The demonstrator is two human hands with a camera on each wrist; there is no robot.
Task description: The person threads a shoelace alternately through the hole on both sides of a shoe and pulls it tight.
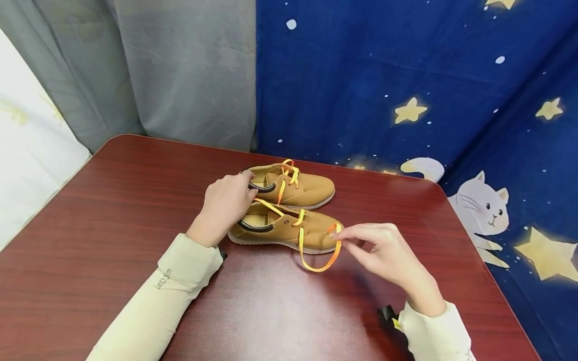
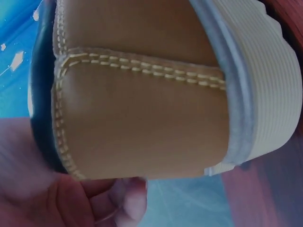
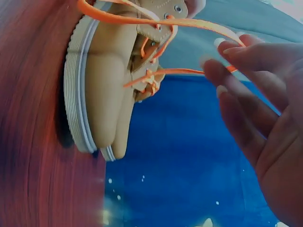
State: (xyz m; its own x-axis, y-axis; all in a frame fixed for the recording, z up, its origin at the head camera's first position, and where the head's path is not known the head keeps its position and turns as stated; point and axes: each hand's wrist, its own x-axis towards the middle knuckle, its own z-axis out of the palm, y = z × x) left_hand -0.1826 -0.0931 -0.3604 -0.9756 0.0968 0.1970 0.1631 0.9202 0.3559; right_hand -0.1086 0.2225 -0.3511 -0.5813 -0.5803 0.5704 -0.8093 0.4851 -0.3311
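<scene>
Two tan shoes with yellow-orange laces lie side by side on the table, toes to the right: the near shoe (image 1: 271, 233) and the far shoe (image 1: 311, 190). My left hand (image 1: 230, 200) is at their heel ends, by the black collar linings. One strand of the near shoe's lace runs to it, but its grip is hidden. In the left wrist view, a heel (image 2: 147, 113) fills the picture, with bent fingers (image 2: 130, 201) beside it. My right hand (image 1: 384, 250) pinches the near shoe's lace (image 1: 316, 269) by the toe, and the strand droops in a loop.
The reddish-brown table (image 1: 126, 210) has rounded far corners. Behind it hang a grey curtain (image 1: 189, 75) and a blue star-patterned curtain (image 1: 343, 75). A printed cat (image 1: 483, 205) shows near the right edge. The far shoe's lace (image 1: 293, 175) stands up above its tongue.
</scene>
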